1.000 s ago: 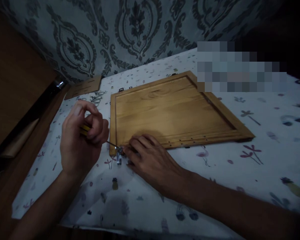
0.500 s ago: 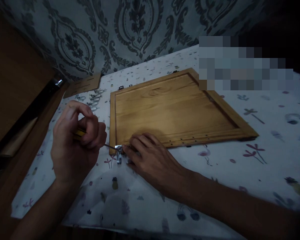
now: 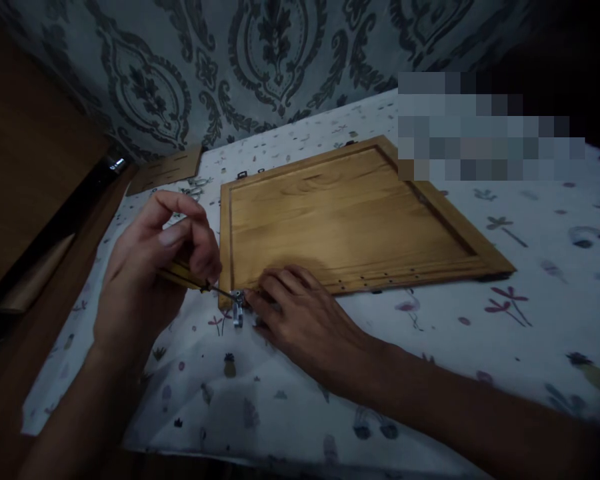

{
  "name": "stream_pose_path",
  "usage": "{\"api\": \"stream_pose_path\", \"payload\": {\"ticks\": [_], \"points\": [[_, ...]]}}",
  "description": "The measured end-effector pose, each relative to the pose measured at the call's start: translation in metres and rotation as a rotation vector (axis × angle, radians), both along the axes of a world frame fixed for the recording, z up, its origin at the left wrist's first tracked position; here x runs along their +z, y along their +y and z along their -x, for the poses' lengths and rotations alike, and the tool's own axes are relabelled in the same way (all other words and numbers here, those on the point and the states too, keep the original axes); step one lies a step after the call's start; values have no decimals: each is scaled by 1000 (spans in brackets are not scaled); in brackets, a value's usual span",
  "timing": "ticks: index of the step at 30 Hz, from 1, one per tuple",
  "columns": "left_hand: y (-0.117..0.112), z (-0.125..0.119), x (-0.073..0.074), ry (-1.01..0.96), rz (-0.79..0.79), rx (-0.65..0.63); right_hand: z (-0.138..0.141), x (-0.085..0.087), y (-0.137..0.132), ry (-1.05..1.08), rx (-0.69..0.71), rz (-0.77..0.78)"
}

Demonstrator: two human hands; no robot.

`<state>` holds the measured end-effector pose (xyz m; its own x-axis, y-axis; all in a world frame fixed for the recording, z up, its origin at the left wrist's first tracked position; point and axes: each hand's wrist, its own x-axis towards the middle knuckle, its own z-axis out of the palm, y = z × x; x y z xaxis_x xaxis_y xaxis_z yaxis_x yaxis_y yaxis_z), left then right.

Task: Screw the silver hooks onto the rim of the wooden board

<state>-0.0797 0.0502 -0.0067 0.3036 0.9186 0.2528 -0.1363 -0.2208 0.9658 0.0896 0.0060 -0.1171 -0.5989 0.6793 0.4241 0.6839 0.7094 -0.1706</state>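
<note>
Holding a yellow screwdriver [image 3: 182, 275], left grip [image 3: 147, 270] flanks a grained golden panel [image 3: 345, 210] under the flattened right grip [image 3: 307, 317].

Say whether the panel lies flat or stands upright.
Flat: the panel lies across the cloth, the right hand on its near edge.

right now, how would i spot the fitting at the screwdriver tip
Find the wooden panel on the cloth, then its near left corner. The shiny metal fitting there juts past the edge; unlike the pieces near the cardboard, it meets the screwdriver.
</note>
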Motion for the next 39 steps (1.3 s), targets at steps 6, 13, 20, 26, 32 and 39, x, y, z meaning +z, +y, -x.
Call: {"api": "stream_pose_path", "payload": {"ticks": [6,13,20,26,32,39], "points": [[-3,-7,-4,-77,-42,176,0,2,0,1,5,28],[-4,-9,-4,-110,3,219,-2,1,0,-12,15,32],[-3,-6,-5,-111,6,204,-2,0,0,-11,23,30],[-2,-4,-4,-46,20,75,-1,1,0,-7,19,37],[-6,-9,-5,-73,-9,235,0,0,1,-6,7,52],[-11,-14,-6,-114,1,258,-2,0,0,-5,11,33]]}}
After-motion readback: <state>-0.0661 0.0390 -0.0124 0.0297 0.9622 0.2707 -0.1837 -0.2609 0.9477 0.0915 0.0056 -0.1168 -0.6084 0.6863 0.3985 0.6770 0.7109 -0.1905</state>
